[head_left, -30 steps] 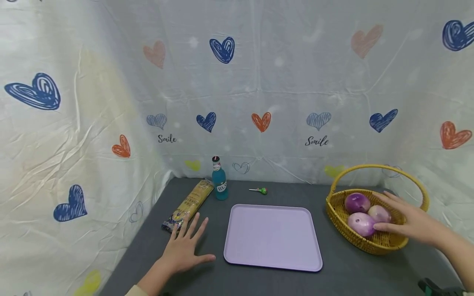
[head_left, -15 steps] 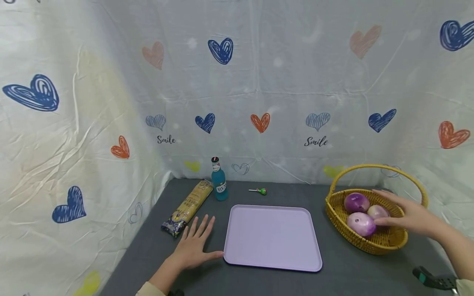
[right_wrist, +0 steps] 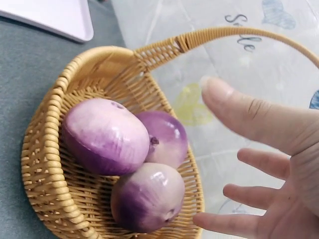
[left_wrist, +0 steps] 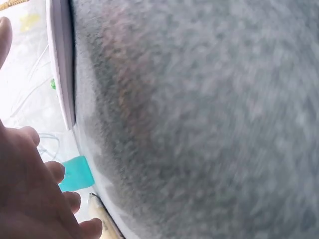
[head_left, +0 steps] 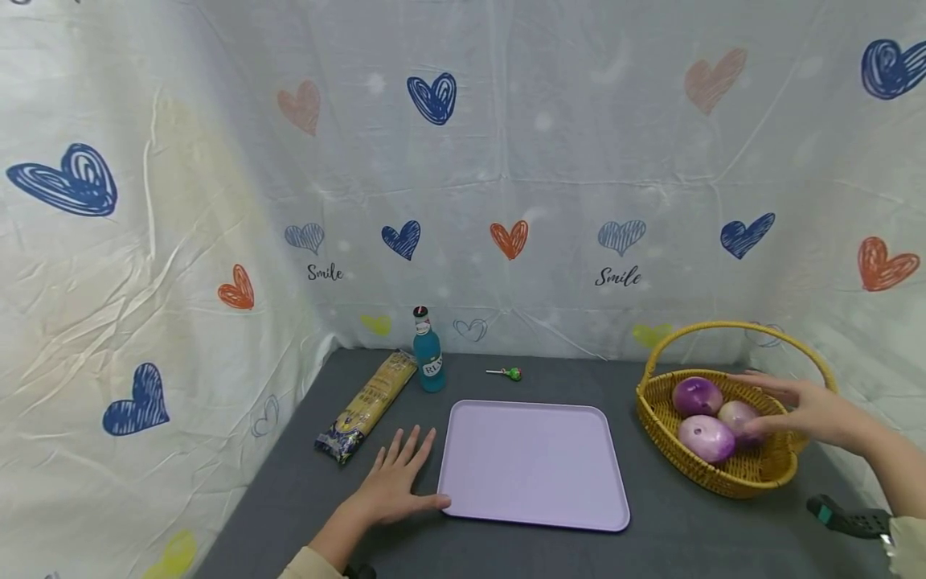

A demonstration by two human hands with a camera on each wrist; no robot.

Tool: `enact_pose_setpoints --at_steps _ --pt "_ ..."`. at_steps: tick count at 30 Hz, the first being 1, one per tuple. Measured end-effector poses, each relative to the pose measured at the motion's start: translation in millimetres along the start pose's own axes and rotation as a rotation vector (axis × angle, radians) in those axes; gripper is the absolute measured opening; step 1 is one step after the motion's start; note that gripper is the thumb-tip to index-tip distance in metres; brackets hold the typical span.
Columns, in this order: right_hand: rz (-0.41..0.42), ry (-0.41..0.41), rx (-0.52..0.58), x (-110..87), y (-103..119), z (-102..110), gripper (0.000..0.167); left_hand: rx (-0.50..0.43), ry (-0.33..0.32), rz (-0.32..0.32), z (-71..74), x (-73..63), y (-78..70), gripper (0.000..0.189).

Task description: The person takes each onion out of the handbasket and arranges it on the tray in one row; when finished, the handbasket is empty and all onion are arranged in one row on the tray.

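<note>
Beside the near left corner of a pale purple tray (head_left: pixel 531 466), my left hand (head_left: pixel 394 486) has its fingers spread, the thumb at the tray's rim; whether it touches is unclear. In the left wrist view, the hand (left_wrist: pixel 30 184) holds nothing. Over the right side of a yellow wicker basket (head_left: pixel 712 480) hovers my right hand (head_left: pixel 817 414), fingers extended. Inside the basket lie three glossy purple-and-white onions (right_wrist: pixel 107 137). In the right wrist view, the thumb and fingers of the right hand (right_wrist: pixel 279 164) are apart from the onions; one fingertip is near the rim.
A yellow packet (head_left: pixel 369 404) lies at the table's left, next to an upright blue bottle (head_left: pixel 428 358). Behind the tray is a green lollipop (head_left: pixel 512 373). The basket's tall handle (head_left: pixel 738 326) arches up. A heart-printed curtain (head_left: pixel 463 185) hangs behind the grey table (head_left: pixel 550 555).
My left hand has moved right, from near the packet to the tray's corner. My right hand has drawn slightly right, away from the onions. Tray, basket and onions stay put.
</note>
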State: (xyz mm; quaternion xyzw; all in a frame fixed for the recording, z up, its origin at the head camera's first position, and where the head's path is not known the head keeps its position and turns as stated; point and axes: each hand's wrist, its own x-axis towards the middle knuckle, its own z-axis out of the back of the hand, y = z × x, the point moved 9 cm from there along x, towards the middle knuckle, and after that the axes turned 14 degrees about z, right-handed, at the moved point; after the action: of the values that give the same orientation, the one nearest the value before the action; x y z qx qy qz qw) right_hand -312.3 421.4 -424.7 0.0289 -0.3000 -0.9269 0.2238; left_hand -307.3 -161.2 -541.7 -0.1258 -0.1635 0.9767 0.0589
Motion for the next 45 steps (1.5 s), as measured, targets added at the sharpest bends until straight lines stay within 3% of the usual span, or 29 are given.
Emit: enact_pose_setpoints --at_steps 6,15,26,36,45 --pt "-0.012 0.034 -0.002 1.6 -6 -1 0.073 -0.008 0.042 0.008 -10.2 5.6 -0.1 0.123" --pt "0.012 0.076 0.007 6.8 -8 -4 0.065 -0.038 0.105 -0.056 -17.1 7.2 -10.1 0.136" --pt "-0.011 0.125 0.017 20.2 -18 -10 0.061 -0.037 0.183 -0.047 -24.2 10.2 -11.8 0.137" --pt "0.034 0.121 -0.015 31.9 -11 -11 0.063 -0.017 0.172 -0.037 -27.5 10.3 -11.9 0.135" --pt "-0.040 0.128 -0.063 34.5 -23 -11 0.066 0.021 0.163 -0.033 -28.0 10.5 -13.3 0.134"
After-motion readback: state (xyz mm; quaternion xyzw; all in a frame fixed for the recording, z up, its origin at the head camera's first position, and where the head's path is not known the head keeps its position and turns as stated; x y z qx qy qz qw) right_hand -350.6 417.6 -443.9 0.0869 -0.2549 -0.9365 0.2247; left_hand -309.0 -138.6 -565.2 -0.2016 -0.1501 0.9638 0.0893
